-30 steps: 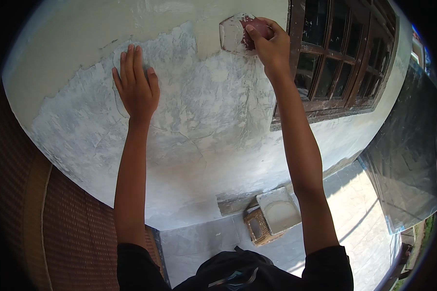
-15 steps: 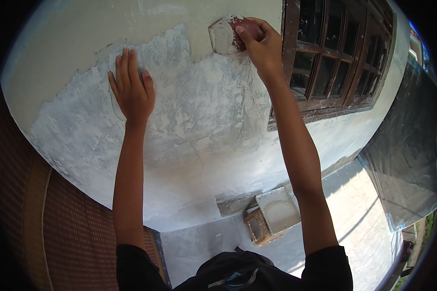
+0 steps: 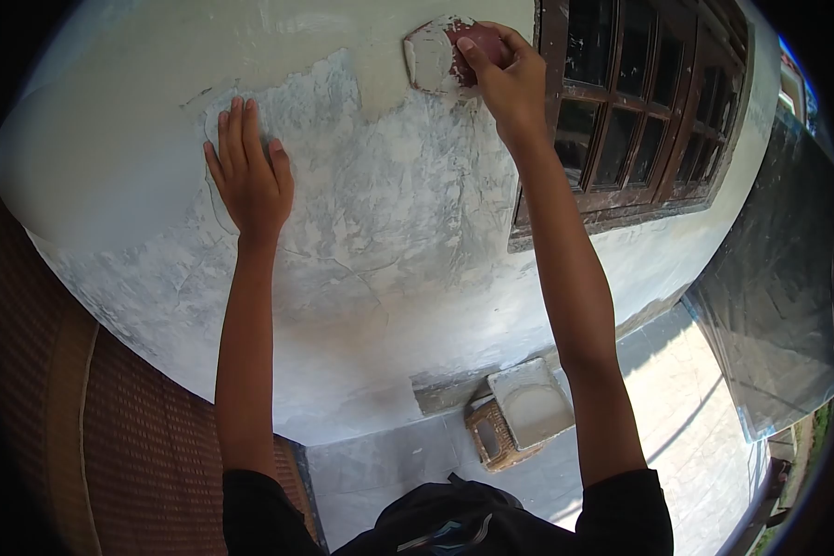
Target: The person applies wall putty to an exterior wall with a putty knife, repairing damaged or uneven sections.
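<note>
A wall [image 3: 371,185] fills the upper middle, its surface patchy grey-white below and smoother cream above. My left hand [image 3: 250,176] lies with its palm against the wall, fingers stretched upward and holding nothing. Near the window, my right hand [image 3: 510,79] grips a dark red scraper [image 3: 480,46] between thumb and fingers. Pale filler coats the left part of the scraper, which is up against the cream area of the wall.
Right of the scraper is a brown wooden window [image 3: 621,102] with several panes. Below, a square container [image 3: 533,408] of pale paste rests on a woven stool [image 3: 493,435] on the tiled floor. Woven matting [image 3: 148,445] stands at lower left, dark sheeting [image 3: 769,278] at right.
My right hand and the scraper have moved slightly up and to the right, and the scraper's tilt has changed a little. My left hand stays almost in place on the wall.
</note>
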Demonstrator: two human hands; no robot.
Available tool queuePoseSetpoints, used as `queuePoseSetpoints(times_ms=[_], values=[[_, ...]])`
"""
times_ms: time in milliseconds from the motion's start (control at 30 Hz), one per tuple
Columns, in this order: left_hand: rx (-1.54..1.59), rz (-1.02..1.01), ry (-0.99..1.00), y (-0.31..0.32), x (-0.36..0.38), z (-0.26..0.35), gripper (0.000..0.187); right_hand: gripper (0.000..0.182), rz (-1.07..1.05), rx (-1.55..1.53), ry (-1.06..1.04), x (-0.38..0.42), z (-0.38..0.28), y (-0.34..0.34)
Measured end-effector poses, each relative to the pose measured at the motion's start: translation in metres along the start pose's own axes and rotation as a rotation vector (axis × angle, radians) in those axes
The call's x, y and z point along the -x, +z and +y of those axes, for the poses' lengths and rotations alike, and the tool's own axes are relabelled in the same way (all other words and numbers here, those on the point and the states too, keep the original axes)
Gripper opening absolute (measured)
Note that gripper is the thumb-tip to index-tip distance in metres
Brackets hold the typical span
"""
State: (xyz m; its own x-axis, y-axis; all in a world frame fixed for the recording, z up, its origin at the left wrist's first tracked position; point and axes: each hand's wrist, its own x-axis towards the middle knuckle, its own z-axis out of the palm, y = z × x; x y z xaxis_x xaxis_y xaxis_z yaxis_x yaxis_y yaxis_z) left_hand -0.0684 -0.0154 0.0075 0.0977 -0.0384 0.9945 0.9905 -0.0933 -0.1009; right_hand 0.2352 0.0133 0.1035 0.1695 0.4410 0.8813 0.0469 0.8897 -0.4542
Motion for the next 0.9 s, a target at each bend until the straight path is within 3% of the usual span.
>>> queuePoseSetpoints(times_ms=[100,267,400,633,733,900], values=[[0.002,-0.001,0.001,0.0,0.0,0.0,0.05,0.039,0.031,0.099,-0.009,-0.006,0.012,-0.006],[-0.004,0.0,-0.01,0.001,0.0,-0.001,0.05,0.035,0.253,0.087,0.078,-0.014,0.02,-0.065],[0.001,0.008,-0.003,0.001,0.0,0.001,0.05,0.035,0.194,-0.043,0.048,-0.013,0.005,-0.05],[-0.013,0.016,0.004,0.0,-0.001,0.0,0.051,0.037,0.08,0.092,0.009,-0.023,0.016,-0.024],[-0.003,0.006,0.002,0.0,-0.001,0.0,0.05,0.032,0.215,0.122,0.085,-0.029,0.023,-0.057],[-0.005,0.007,-0.007,0.001,-0.001,0.001,0.05,0.035,0.282,0.04,0.004,-0.022,0.003,-0.062]])
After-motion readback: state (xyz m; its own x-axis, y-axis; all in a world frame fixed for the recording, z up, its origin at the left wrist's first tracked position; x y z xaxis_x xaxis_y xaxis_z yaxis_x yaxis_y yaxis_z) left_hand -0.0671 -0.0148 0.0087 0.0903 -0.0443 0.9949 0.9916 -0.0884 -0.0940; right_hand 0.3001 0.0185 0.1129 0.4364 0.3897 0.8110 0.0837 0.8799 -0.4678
